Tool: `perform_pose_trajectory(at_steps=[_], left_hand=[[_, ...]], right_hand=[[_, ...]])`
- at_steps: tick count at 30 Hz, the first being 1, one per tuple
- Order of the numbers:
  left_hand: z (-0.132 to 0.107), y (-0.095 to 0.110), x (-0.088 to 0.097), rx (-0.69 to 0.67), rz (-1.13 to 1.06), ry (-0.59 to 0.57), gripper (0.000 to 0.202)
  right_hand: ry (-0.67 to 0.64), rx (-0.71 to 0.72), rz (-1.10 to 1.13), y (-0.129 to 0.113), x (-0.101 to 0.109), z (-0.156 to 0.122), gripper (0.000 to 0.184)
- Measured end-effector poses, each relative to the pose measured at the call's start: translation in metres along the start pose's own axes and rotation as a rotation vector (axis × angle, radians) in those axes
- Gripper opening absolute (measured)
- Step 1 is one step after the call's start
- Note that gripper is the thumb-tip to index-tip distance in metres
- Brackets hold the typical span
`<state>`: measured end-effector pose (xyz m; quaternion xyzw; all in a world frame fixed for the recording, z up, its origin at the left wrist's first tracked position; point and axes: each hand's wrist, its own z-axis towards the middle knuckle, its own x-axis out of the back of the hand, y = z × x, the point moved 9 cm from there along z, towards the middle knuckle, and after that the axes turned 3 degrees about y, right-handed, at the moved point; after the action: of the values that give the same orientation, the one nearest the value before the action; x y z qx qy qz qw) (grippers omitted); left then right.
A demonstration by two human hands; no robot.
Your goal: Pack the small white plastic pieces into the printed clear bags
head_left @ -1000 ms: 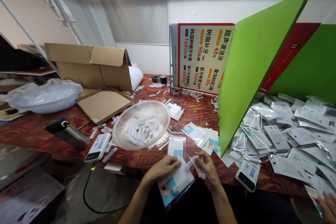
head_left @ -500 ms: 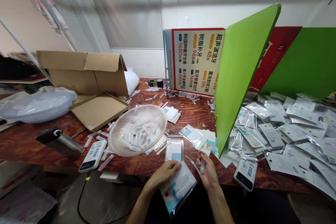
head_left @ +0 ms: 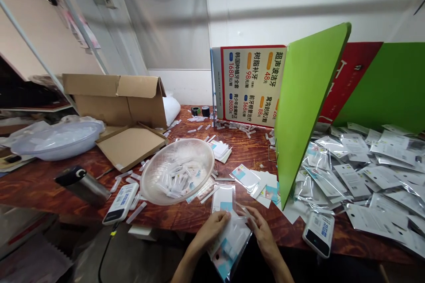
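Observation:
My left hand (head_left: 212, 230) is closed on a clear plastic bag (head_left: 232, 234) that has a printed white and blue card inside. The bag tilts over the table's front edge, its lower end towards my lap. At its right side my right hand (head_left: 264, 234) pinches a thin whitish strip (head_left: 246, 210) close to the bag; whether the strip is part of the bag I cannot tell. Just beyond my left hand another bagged card (head_left: 223, 196) lies flat on the table. A round translucent basket (head_left: 146, 185) holding small clear-white pieces stands to the left.
Loose cards (head_left: 249, 179) lie before a green board (head_left: 299, 97). Behind it, right, bagged cards (head_left: 352, 181) are heaped. Power banks (head_left: 121, 203) sit on both sides. Left are a steel bottle (head_left: 83, 188), a cardboard box (head_left: 133, 146) and a plastic basin (head_left: 56, 139).
My right hand has moved up against the bag's right side, and the small white piece seen in it before is now hidden. The view has shifted slightly up and left.

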<state>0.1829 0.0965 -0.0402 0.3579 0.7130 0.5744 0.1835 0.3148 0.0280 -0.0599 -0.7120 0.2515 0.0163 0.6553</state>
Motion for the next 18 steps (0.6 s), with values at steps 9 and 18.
perform_pose_trajectory(at_steps=[9,18], left_hand=[[0.006,0.007,-0.009,-0.038,0.197,-0.041,0.060],[0.006,-0.001,-0.004,-0.033,0.086,0.036,0.058]], right_hand=[[0.029,0.100,-0.232,-0.012,0.014,0.008,0.040],[-0.162,0.056,-0.299,-0.035,0.006,-0.011,0.036]])
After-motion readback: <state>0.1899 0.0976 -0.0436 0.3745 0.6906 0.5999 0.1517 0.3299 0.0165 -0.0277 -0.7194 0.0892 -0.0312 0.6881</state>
